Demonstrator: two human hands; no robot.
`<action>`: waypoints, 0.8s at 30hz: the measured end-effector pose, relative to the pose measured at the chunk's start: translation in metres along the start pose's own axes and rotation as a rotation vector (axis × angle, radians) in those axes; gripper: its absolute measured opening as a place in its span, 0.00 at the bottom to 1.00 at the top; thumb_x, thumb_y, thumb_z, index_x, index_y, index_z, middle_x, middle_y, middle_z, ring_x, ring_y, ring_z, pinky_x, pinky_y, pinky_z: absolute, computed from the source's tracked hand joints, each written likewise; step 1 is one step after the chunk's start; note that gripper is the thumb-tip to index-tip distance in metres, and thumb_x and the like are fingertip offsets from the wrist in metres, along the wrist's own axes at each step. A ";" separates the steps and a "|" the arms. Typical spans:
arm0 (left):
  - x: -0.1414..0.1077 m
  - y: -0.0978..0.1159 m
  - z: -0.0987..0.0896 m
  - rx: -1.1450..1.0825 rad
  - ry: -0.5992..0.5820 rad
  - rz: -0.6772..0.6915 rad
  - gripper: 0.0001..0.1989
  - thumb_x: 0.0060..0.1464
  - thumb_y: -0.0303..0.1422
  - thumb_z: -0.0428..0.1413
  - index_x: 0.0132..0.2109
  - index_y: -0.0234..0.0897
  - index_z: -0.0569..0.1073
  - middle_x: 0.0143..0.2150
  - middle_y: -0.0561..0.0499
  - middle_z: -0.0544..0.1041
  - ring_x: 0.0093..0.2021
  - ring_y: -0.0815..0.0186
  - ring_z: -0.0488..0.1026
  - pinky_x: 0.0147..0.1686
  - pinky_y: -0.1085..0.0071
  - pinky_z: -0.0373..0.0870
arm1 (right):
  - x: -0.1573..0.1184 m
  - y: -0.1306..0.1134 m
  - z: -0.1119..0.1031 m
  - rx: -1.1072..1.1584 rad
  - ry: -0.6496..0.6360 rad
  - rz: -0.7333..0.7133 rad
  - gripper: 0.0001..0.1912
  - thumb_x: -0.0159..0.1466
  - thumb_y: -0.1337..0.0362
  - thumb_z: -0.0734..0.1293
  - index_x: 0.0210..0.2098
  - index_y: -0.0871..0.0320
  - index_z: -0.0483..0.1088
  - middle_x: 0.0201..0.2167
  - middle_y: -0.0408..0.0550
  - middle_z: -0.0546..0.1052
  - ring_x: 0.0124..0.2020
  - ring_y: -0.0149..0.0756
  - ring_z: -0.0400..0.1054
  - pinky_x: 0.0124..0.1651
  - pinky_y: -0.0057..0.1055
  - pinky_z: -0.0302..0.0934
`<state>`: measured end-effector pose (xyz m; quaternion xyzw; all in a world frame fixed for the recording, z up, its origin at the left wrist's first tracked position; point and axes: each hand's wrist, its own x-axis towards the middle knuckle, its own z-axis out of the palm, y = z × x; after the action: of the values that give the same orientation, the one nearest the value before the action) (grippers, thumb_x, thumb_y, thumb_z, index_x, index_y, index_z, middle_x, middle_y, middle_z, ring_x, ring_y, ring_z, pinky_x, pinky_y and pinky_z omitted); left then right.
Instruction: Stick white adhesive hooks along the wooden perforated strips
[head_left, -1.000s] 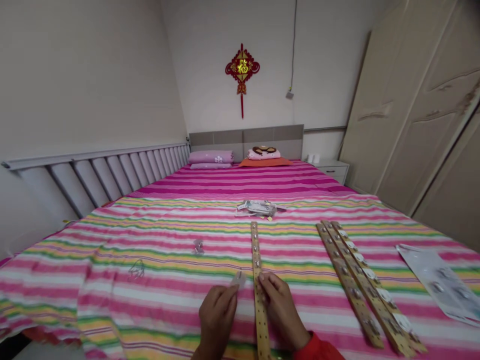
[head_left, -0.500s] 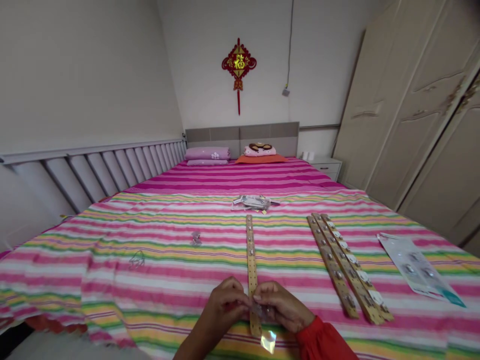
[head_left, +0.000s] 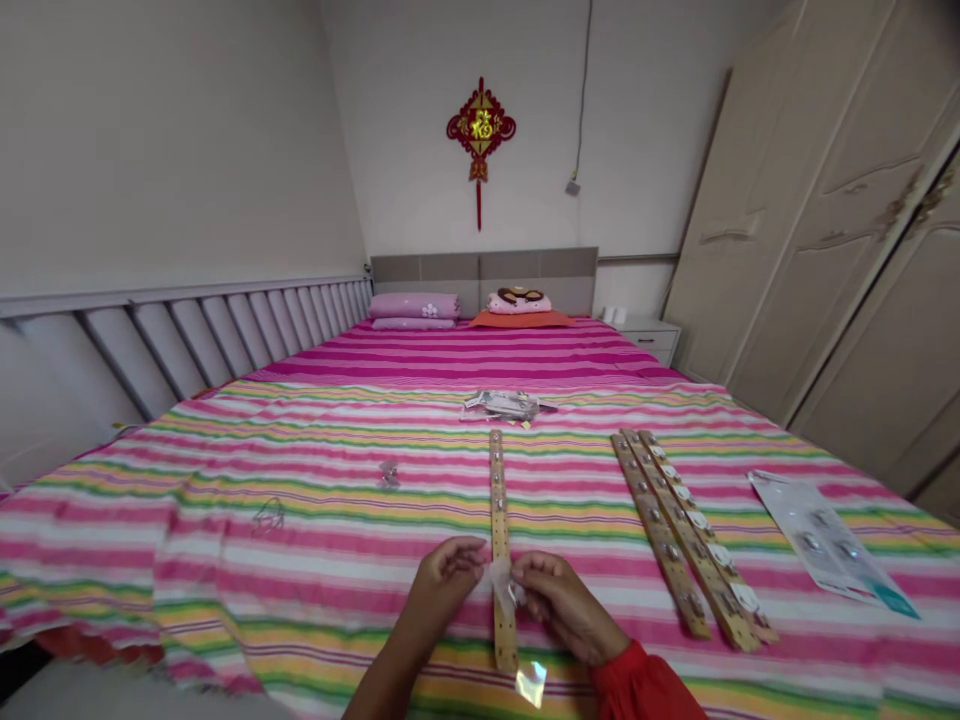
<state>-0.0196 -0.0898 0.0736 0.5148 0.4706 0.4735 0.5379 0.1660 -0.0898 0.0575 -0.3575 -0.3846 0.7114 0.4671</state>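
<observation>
Both my hands meet over the near half of a narrow wooden strip (head_left: 501, 530) with rows of small holes. Between them is a small clear plastic bag (head_left: 504, 590); what is inside it is too blurred to make out. My right hand (head_left: 562, 605) pinches the bag's right side between thumb and fingers. At the bag's left edge, my left hand (head_left: 444, 585) has its fingers curled and its thumb tip against the plastic. Several shiny metal pieces sit along the strip's far half. A shiny clear scrap (head_left: 531, 684) lies beside the strip's near end.
Wooden strips with metal and white pieces (head_left: 667, 530) lie to the right, with a blister pack (head_left: 829, 540) beyond them. A bundle of packets (head_left: 506, 405) lies ahead. To the left are a small bag (head_left: 388, 475) and a thin clear wrapper (head_left: 268, 515) on the striped bedsheet (head_left: 337, 600).
My hands have drawn slightly apart and moved a little away from me. More of the plastic bag now shows between them. The view has shifted slightly.
</observation>
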 end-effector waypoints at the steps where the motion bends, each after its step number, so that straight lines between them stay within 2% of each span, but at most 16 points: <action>1: 0.002 -0.003 0.001 -0.032 0.043 -0.051 0.20 0.38 0.42 0.64 0.38 0.35 0.77 0.32 0.49 0.77 0.34 0.65 0.72 0.35 0.71 0.67 | 0.003 0.002 -0.001 0.011 0.040 -0.023 0.13 0.48 0.60 0.75 0.21 0.61 0.71 0.11 0.37 0.67 0.12 0.20 0.53 0.17 0.21 0.40; 3: 0.005 -0.009 0.006 -0.052 0.091 -0.132 0.20 0.39 0.46 0.63 0.35 0.34 0.76 0.30 0.49 0.77 0.34 0.65 0.73 0.33 0.71 0.67 | 0.008 0.006 -0.003 0.047 0.092 -0.047 0.13 0.47 0.59 0.76 0.21 0.60 0.71 0.11 0.36 0.66 0.12 0.20 0.53 0.18 0.22 0.43; 6: 0.010 -0.017 0.013 -0.053 0.091 -0.170 0.21 0.38 0.48 0.63 0.32 0.33 0.75 0.28 0.50 0.76 0.31 0.67 0.72 0.30 0.73 0.66 | 0.014 0.012 -0.005 0.076 0.111 -0.052 0.14 0.47 0.58 0.76 0.22 0.60 0.71 0.11 0.36 0.65 0.12 0.21 0.53 0.18 0.22 0.44; 12: 0.021 -0.028 0.023 -0.075 0.126 -0.136 0.19 0.34 0.44 0.64 0.28 0.33 0.73 0.21 0.54 0.72 0.22 0.71 0.68 0.25 0.74 0.63 | 0.021 0.019 -0.007 0.009 0.167 -0.079 0.14 0.48 0.57 0.75 0.23 0.60 0.71 0.10 0.36 0.65 0.12 0.22 0.52 0.18 0.23 0.44; 18: 0.034 -0.029 0.027 -0.049 0.183 -0.070 0.12 0.36 0.38 0.61 0.27 0.33 0.72 0.22 0.53 0.73 0.24 0.69 0.70 0.27 0.73 0.65 | 0.029 0.020 -0.009 -0.090 0.276 -0.106 0.14 0.46 0.56 0.74 0.22 0.61 0.72 0.08 0.37 0.65 0.12 0.23 0.52 0.18 0.24 0.43; 24: 0.057 -0.035 0.028 0.047 0.238 -0.045 0.08 0.35 0.35 0.59 0.25 0.34 0.72 0.21 0.52 0.74 0.24 0.66 0.71 0.29 0.71 0.67 | 0.045 0.021 -0.010 -0.123 0.376 -0.151 0.14 0.46 0.57 0.73 0.22 0.60 0.69 0.07 0.34 0.62 0.10 0.22 0.49 0.16 0.24 0.41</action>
<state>0.0158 -0.0370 0.0385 0.4567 0.5536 0.5079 0.4765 0.1524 -0.0511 0.0275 -0.4820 -0.3589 0.5705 0.5598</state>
